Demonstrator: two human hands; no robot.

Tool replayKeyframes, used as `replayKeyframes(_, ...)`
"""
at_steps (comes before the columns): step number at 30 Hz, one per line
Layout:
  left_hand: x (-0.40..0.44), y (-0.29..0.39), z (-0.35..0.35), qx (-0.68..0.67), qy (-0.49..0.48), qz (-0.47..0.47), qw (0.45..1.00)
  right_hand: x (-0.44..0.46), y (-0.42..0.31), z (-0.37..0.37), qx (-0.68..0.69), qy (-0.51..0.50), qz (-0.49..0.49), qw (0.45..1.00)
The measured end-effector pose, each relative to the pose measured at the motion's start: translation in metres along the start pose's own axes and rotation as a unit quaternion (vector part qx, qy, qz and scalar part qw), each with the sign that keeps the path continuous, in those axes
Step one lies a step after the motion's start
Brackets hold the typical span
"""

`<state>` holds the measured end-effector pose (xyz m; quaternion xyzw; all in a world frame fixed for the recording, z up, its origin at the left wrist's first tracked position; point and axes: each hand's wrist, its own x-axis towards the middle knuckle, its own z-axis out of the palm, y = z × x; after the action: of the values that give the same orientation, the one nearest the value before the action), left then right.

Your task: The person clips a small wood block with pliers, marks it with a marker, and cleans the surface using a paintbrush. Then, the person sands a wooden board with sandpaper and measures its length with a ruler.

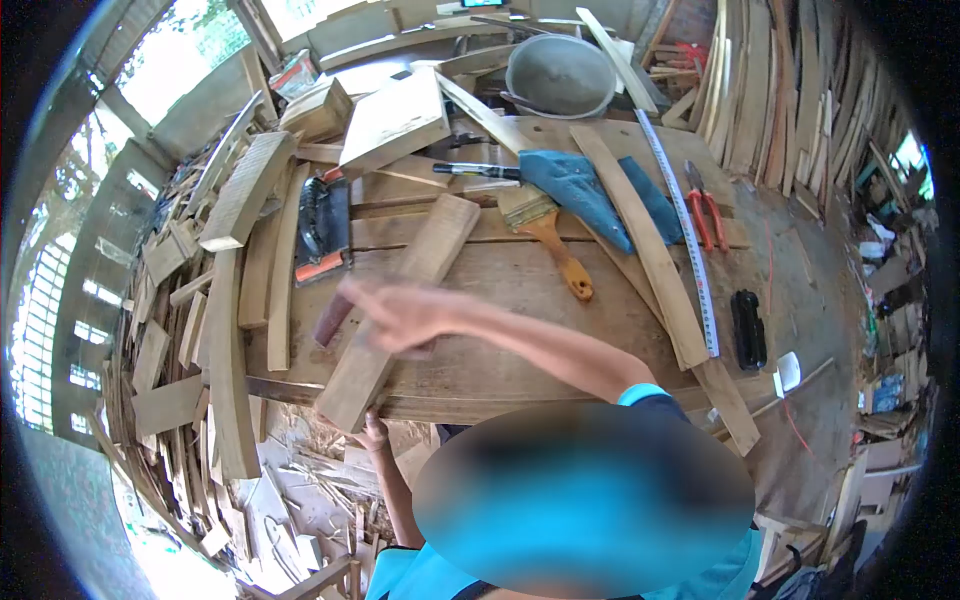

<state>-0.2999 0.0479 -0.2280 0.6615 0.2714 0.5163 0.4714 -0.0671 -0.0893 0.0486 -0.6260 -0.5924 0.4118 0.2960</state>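
A wooden board (432, 245) lies slanted across the workbench, its near end past the front edge. My left hand (372, 434) is closed on that near end, thumb at the side and the other fingers mostly hidden beneath. My right hand (408, 316), smeared by motion, lies over the middle of the board. Under it is a dark reddish-brown sheet (334, 321) that looks like sandpaper, showing on both sides of the board. Beyond the right hand are a paintbrush (548, 235) with a yellow handle and a blue cloth (570, 190).
A long wooden strip (640, 240) and a measuring tape (680, 220) run along the right, beside red-handled pliers (705, 205) and a black case (748, 330). A black-and-orange tool (322, 225), thick wood blocks (395, 120) and a grey basin (562, 75) stand farther back. Offcuts crowd the left.
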Motion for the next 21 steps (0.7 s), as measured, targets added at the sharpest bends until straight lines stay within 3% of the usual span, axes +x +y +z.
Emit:
replayKeyframes(2, -0.004, 0.030, 0.018, -0.003, -0.002, -0.004, 1.000, 0.030, 0.013, 0.046, 0.102, 0.036, -0.250, 0.962)
replayKeyframes(5, -0.008, 0.055, 0.027, -0.008, 0.025, -0.003, 1.000, 0.020, -0.002, 0.042, 0.206, 0.056, -0.212, 0.954)
replayKeyframes(8, -0.001, 0.061, 0.027, -0.008, 0.054, 0.007, 0.998, 0.042, 0.041, 0.009, 0.315, 0.102, -0.144, 0.932)
replayKeyframes(10, 0.006, 0.060, 0.026, 0.103, 0.050, 0.146, 0.983, 0.018, 0.038, -0.023, 0.224, 0.188, -0.138, 0.946)
replayKeyframes(12, 0.010, 0.071, 0.025, 0.125, 0.035, 0.139, 0.982, 0.014, 0.071, -0.041, 0.172, 0.326, -0.085, 0.926)
replayKeyframes(14, 0.015, 0.088, 0.030, 0.142, 0.026, 0.172, 0.974, 0.010, 0.090, -0.055, -0.048, 0.450, -0.048, 0.891)
replayKeyframes(19, 0.014, 0.089, 0.035, 0.131, 0.047, 0.146, 0.979, 0.022, 0.093, -0.058, -0.111, 0.492, -0.048, 0.862)
replayKeyframes(21, 0.013, 0.089, 0.038, 0.097, 0.057, 0.116, 0.987, 0.029, 0.065, -0.040, -0.022, 0.495, 0.002, 0.868)
